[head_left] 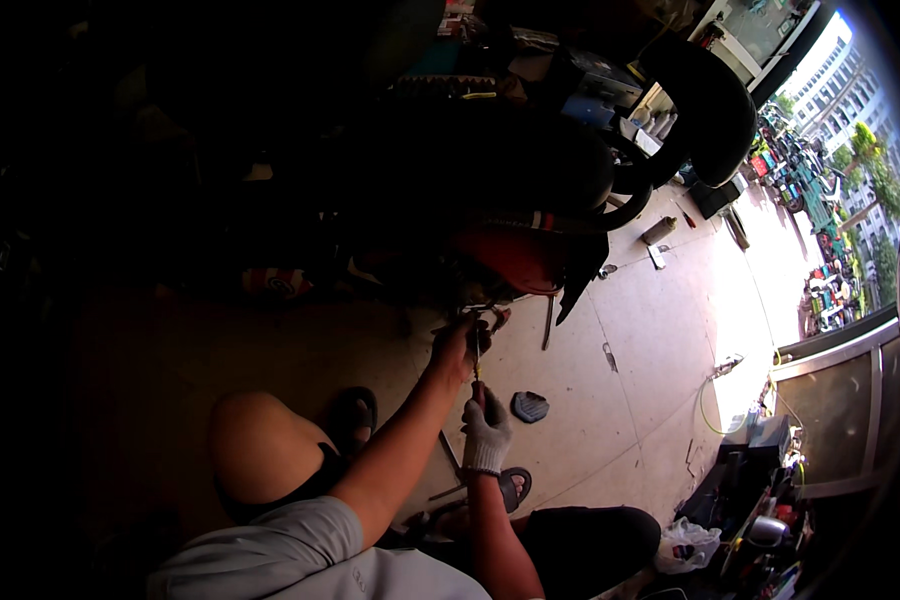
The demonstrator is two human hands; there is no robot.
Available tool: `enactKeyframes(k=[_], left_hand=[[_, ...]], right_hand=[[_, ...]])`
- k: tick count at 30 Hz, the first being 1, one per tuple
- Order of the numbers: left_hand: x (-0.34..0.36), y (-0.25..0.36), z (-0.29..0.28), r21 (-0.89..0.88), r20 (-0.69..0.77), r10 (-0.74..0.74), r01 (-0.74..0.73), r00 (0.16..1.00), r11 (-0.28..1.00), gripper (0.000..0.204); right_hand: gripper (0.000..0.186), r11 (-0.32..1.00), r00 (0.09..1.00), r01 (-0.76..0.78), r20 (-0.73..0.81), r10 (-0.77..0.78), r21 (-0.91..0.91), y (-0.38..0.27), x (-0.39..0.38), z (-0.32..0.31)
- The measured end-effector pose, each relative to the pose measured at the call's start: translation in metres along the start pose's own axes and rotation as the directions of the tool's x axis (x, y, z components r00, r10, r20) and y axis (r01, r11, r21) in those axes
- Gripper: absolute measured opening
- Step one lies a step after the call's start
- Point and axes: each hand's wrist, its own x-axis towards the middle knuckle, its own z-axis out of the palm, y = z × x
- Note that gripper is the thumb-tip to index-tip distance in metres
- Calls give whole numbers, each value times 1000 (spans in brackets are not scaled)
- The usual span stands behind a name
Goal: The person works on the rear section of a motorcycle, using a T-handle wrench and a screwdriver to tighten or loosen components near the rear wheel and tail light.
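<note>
My right hand [487, 432], in a pale knitted glove, is closed round the handle of a screwdriver [478, 368]. Its thin shaft points away from me, up toward my left hand [455, 348]. That hand is bare, and its fingers are curled at a small part under the rear of a dark motor scooter [530, 262] with a red tail panel. Shadow and the fingers hide what exactly the left hand grips. A small reddish-brown piece [501, 318] shows just right of its fingertips.
On the tiled floor lie a dark pad-like piece [530, 406], a metal rod [548, 322], a grey can [659, 231] and a red screwdriver [686, 215]. Clutter and a white plastic bag [688, 543] sit at lower right. A glass door panel [835, 410] edges the bright doorway.
</note>
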Motion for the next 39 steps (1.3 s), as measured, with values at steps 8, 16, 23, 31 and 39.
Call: enactKeyframes(k=[8,16,23,31,39], left_hand=[[-4,7,-8,20,2,-46,46,999,999,15],[-4,5,-1,24,56,-63,61,996,998,14],[10,5,-9,-7,38,-95,96,995,995,18],[5,4,-1,-64,1,-99,99,995,993,20],[10,7,-5,-58,-9,-79,78,997,995,22]], right_hand=[[43,1000,1000,-8,23,8,26,24,2,-2],[45,1000,1000,-23,3,23,8,2,-3,-1],[45,1000,1000,-13,5,13,10,5,3,-3],[42,991,991,137,0,-137,-6,18,17,-7],[40,990,990,144,1,-144,4,8,17,-2]])
